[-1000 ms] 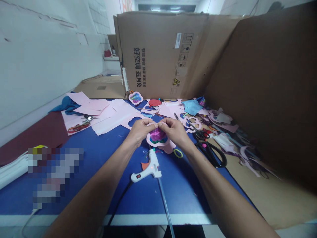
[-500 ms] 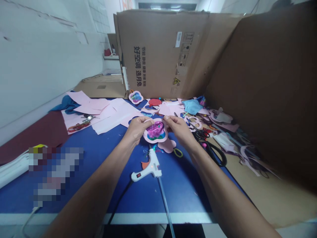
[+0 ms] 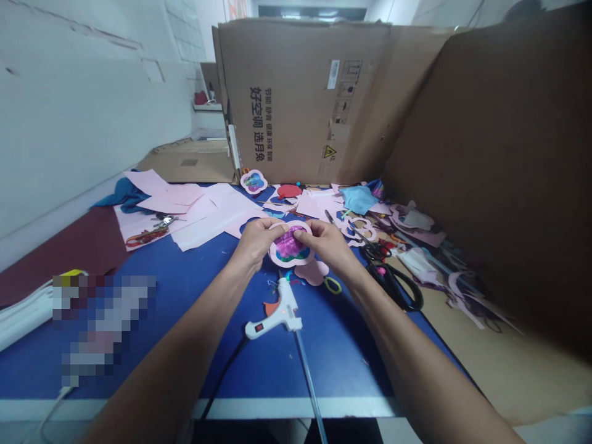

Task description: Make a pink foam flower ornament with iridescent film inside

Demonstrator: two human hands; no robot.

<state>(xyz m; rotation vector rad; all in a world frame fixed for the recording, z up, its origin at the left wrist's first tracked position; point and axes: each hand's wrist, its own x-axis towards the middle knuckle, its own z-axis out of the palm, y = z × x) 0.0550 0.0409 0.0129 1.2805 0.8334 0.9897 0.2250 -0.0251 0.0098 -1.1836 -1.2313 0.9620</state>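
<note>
A dark maroon sheet point(image 3: 83, 240) lay at the left of the frame on a smooth blue tabletop point(image 3: 176, 345). Farther right, in the upper left-centre, pale pink sheets of paper point(image 3: 203, 216) overlapped. At the centre, the left hand point(image 3: 255, 242) pinched the upper left of a flower-shaped pink-rimmed piece with a shiny magenta, blue and green middle point(image 3: 289, 250), its thumb on the front. Below that piece, a white hot-glue gun with an orange trigger point(image 3: 280, 314) lay on the tabletop. The right hand point(image 3: 326, 243) gripped the piece's upper right, its thumb on the magenta area. Just below, a plain pink flower-shaped cut-out point(image 3: 312, 272) lay beside a yellow-green loop point(image 3: 333, 285). Right of centre rested large black-handled scissors point(image 3: 411, 293), near a brown cardboard sheet point(image 3: 499, 364) at lower right.
</note>
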